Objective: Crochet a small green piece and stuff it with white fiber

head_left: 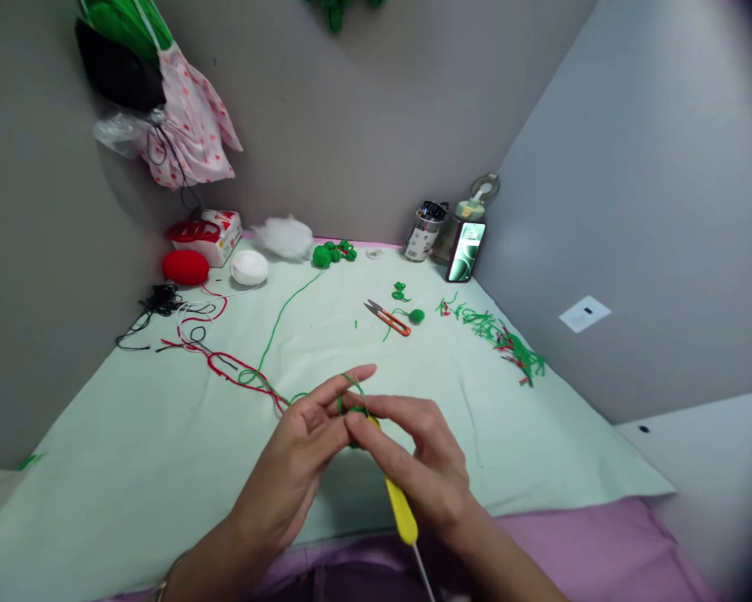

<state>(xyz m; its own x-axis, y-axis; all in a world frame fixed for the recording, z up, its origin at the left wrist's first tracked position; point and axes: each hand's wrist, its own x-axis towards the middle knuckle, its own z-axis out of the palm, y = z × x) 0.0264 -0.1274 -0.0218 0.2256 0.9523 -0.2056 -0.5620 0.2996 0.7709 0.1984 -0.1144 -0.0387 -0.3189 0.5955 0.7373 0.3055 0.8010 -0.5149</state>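
Observation:
My left hand [300, 451] pinches a small piece of green crochet work [350, 407], with green yarn looped over its raised forefinger. My right hand [422, 468] grips a crochet hook with a yellow handle [401, 508], its tip hidden in the green loops between my fingers. The green yarn strand [278, 326] trails away over the pale green cloth [130, 468] to a green yarn ball [321, 256] near the wall.
Orange-handled snips [386, 318] and a small green crocheted bit [416, 315] lie mid-table. Green and red yarn scraps [507, 341] are piled at right. Red yarn ball [186, 267], white ball [249, 267], stuffing [284, 236], a phone [467, 251] and a jar [424, 232] line the back.

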